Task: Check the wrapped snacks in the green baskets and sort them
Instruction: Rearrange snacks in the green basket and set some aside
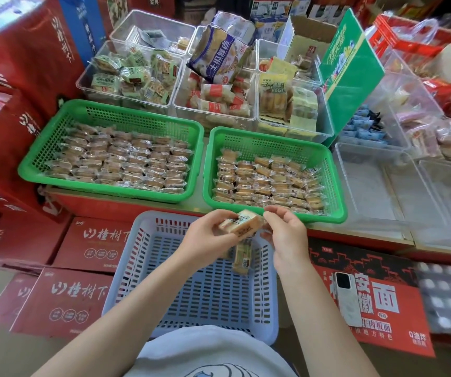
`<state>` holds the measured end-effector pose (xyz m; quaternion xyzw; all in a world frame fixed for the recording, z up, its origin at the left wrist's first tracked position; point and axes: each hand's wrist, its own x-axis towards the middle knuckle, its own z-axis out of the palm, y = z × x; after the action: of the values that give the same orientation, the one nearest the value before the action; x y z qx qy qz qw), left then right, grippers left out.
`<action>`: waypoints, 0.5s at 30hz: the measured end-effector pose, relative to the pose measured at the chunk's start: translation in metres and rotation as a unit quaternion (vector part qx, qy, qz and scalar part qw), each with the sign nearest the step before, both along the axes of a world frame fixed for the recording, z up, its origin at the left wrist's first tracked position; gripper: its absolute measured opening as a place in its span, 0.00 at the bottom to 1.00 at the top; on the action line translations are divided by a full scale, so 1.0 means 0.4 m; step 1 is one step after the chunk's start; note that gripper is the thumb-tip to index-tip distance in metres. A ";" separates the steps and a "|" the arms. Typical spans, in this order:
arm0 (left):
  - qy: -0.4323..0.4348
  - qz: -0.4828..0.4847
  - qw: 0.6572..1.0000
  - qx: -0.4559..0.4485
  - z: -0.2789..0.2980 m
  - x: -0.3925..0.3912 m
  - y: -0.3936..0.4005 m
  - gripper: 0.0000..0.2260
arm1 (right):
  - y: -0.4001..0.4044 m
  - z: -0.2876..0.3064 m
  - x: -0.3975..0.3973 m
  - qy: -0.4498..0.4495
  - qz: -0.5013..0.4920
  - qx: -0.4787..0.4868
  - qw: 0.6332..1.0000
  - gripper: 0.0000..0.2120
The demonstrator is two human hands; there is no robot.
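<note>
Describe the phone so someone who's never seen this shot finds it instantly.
Start at the blue basket in front of the person. Right of it lies a red carton with big white characters. The phone lies flat on that carton, back up: the only smooth white slab there.

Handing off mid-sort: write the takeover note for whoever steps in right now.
Hands: left hand grips a wrapped snack above the blue basket; right hand pinches the wrapper's end.
Things: left green basket and right green basket both hold rows of wrapped snacks.
Done: a second snack already lies in the blue basket.
Left: finish checking the held one, then probably work through both green baskets.
</note>
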<state>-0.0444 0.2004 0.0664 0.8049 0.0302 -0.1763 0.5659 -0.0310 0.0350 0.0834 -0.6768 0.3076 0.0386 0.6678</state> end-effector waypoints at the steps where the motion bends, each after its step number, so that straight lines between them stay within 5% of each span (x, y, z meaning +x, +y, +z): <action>1: 0.052 0.020 0.997 -0.056 -0.004 0.012 0.002 0.16 | -0.003 0.004 0.002 -0.006 0.041 -0.011 0.999 0.03; 4: 0.194 0.074 0.953 -0.219 -0.017 0.048 0.006 0.13 | -0.023 0.010 0.019 -0.024 0.178 -0.001 0.984 0.16; 6: 0.228 0.081 0.938 -0.246 -0.018 0.068 0.008 0.13 | -0.035 0.002 0.036 -0.019 0.237 0.016 0.971 0.19; 9: 0.223 0.071 0.936 -0.263 -0.025 0.099 0.004 0.18 | -0.045 -0.022 0.067 -0.012 0.217 -0.004 0.976 0.15; 13: 0.163 0.071 0.946 -0.270 -0.040 0.134 -0.008 0.22 | -0.049 -0.042 0.109 0.005 0.208 -0.022 0.978 0.29; 15: 0.145 0.089 0.947 -0.271 -0.047 0.152 -0.018 0.21 | -0.062 -0.043 0.131 0.009 0.227 -0.020 0.974 0.28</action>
<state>0.0166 0.1933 0.0476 0.5809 0.1342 -0.2417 0.7656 0.0213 0.0102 0.0662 -0.7416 0.1532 0.1892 0.6252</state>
